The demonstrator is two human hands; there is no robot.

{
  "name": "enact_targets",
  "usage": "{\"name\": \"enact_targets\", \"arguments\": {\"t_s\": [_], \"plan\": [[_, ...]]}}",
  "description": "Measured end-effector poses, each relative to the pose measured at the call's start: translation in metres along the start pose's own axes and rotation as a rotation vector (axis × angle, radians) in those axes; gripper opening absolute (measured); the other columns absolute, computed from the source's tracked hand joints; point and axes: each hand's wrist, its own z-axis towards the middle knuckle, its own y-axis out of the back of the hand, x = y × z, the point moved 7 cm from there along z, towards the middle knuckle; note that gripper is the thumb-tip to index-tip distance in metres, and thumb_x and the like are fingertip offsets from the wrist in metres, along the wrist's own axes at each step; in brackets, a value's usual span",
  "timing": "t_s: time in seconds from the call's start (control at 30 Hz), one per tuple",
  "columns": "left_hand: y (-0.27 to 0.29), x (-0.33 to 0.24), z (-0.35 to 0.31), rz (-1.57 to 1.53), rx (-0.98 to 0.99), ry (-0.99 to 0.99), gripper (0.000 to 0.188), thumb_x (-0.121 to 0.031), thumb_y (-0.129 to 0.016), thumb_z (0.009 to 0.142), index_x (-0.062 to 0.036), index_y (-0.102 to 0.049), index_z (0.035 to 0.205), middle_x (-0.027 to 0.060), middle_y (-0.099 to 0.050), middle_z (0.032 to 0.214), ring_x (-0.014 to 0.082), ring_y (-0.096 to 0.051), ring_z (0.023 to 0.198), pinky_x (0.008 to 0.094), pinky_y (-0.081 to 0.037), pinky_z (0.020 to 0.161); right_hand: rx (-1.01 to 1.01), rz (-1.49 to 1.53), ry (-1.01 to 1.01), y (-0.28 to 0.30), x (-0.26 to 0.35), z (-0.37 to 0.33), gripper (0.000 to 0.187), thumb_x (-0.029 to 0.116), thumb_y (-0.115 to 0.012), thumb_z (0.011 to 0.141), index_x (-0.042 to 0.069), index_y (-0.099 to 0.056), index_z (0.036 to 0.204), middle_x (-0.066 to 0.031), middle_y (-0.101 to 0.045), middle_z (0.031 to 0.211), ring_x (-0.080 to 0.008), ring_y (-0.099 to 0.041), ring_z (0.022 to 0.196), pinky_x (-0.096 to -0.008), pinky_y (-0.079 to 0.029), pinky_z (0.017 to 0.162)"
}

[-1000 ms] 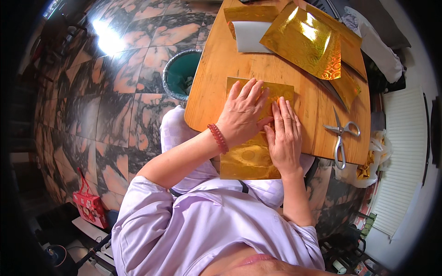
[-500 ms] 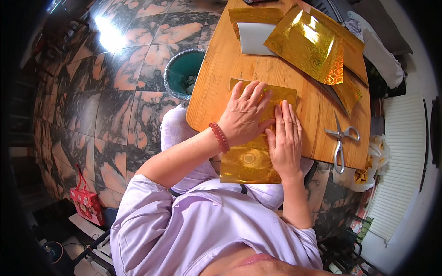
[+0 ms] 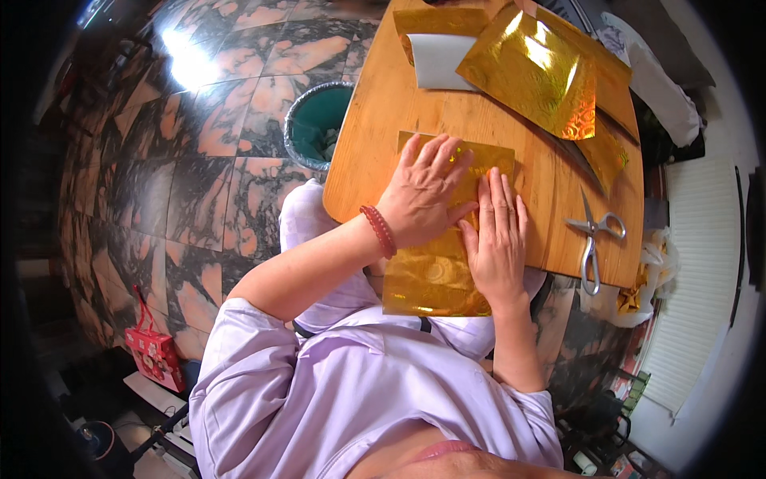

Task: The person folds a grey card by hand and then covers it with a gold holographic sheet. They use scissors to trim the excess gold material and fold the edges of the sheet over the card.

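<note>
A shiny gold foil paper sheet (image 3: 435, 275) lies at the near edge of the wooden table (image 3: 375, 152), its lower part hanging over toward my lap. My left hand (image 3: 423, 188) rests flat across its upper part, fingers somewhat spread. Beside it, my right hand (image 3: 496, 239) presses along the sheet's right side with straight fingers, the thumb close to my left thumb. Neither hand grips anything. Much of the sheet's middle is hidden under both hands. To the right of my right hand lie metal scissors (image 3: 591, 231), blades partly spread.
More gold sheets (image 3: 535, 76) are piled at the table's far right, one folded back to show a white underside (image 3: 441, 62). A lined green bin (image 3: 315, 128) stands left of the table. White plastic bags (image 3: 656, 271) hang by the right edge; a red bag (image 3: 155, 359) sits lower left.
The table and the things on it appear very slightly higher in the picture. Both hands keep nearly the same place on the gold sheet.
</note>
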Motion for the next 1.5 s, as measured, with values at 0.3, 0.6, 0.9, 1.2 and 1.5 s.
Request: {"name": "enact_targets", "arguments": {"t_s": [0.3,0.6,0.9,1.2,1.5], "plan": [[0.024,0.02,0.003,-0.026,0.161,-0.117,0.1,-0.063,-0.081,0.089,-0.0107,-0.048,0.167,0.0157,-0.045,0.167,0.0366,-0.045,0.152,0.0518,-0.031,0.13,-0.011,0.069,0.017,0.0,-0.001,-0.001,0.08,0.048,-0.058,0.112,0.002,-0.035,0.173,-0.0168,-0.032,0.181,-0.0312,-0.031,0.167,-0.056,-0.025,0.135],[0.027,0.046,0.013,-0.089,0.466,-0.263,0.116,-0.059,-0.091,0.079,-0.0129,-0.041,0.172,0.0125,-0.038,0.175,0.034,-0.04,0.158,0.0519,-0.031,0.132,-0.043,0.031,0.022,-0.003,-0.005,-0.006,0.08,0.045,-0.061,0.11,0.005,-0.034,0.174,-0.0145,-0.032,0.182,-0.0314,-0.032,0.167,-0.0551,-0.025,0.135],[0.03,0.054,0.022,-0.05,0.69,-0.404,0.129,-0.059,-0.095,0.075,-0.013,-0.029,0.176,0.0164,-0.027,0.181,0.0391,-0.028,0.166,0.055,-0.025,0.136,-0.051,0.021,0.027,-0.007,-0.008,-0.008,0.079,0.05,-0.055,0.113,0.006,-0.033,0.175,-0.014,-0.032,0.182,-0.0309,-0.033,0.167,-0.0547,-0.024,0.135],[0.031,0.054,0.022,-0.049,0.713,-0.412,0.131,-0.054,-0.097,0.071,-0.0125,-0.031,0.176,0.0161,-0.025,0.182,0.0393,-0.028,0.166,0.055,-0.024,0.135,-0.104,0.199,0.237,0.0,0.074,-0.022,0.073,0.036,-0.07,0.103,0.005,-0.05,0.165,-0.0093,-0.042,0.177,-0.0284,-0.034,0.167,-0.0623,-0.021,0.134],[0.032,0.054,0.022,-0.07,0.697,-0.392,0.139,-0.038,-0.103,0.064,-0.0163,-0.027,0.178,0.0122,-0.024,0.183,0.0356,-0.034,0.164,0.0545,-0.03,0.133,-0.098,0.136,0.092,-0.001,0.063,-0.042,0.063,0.033,-0.072,0.102,0.005,-0.061,0.157,-0.008,-0.05,0.171,-0.0296,-0.04,0.164,-0.0645,-0.025,0.132]]}}
